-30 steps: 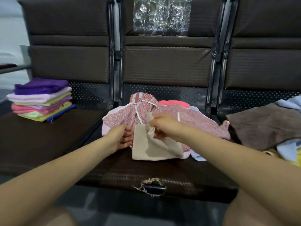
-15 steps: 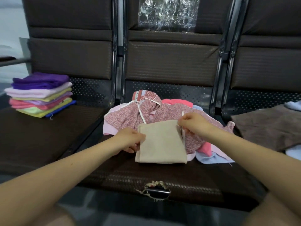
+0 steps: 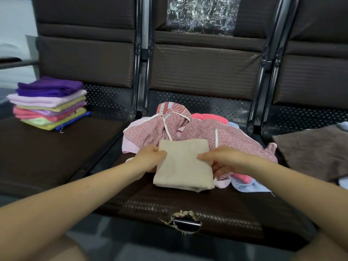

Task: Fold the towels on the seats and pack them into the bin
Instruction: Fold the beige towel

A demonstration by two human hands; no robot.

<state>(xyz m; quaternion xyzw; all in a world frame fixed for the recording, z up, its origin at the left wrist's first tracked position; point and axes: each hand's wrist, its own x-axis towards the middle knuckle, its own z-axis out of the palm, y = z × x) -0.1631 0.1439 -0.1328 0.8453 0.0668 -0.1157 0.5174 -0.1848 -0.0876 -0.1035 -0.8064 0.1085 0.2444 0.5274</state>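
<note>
1. The step in hand looks like the last of the folding on 1 towel: a beige towel (image 3: pixel 183 166), already doubled into a neat rectangle, sits at the front of the middle seat (image 3: pixel 150 204).
2. The left hand (image 3: pixel 148 160) grips the towel's left edge, thumb on top and fingers curled beneath.
3. The right hand (image 3: pixel 224 161) grips the right edge the same way, thumb lying across the top and fingers tucked under the fold.
4. The towel's far edge rests against a loose heap of unfolded cloths, chiefly a pink speckled towel (image 3: pixel 216 138) with white trim; a bright pink one and a pale blue towel (image 3: pixel 248 185) show from under it.
5. On the left seat stands a stack of folded towels (image 3: pixel 49 104), purple on top, then lilac, yellow-green and pink; it is well apart from the hands.
6. On the right seat lies a brown towel (image 3: pixel 310 153), spread and not folded.
7. No bin shows in this view, so where the packing goes cannot be told.
8. Judgement: the task is partway, with several towels folded and several left.
9. The next move likely calls for lifting the beige towel flat with both hands, so the fold holds, and carrying it left to the stack, edges squared.
</note>
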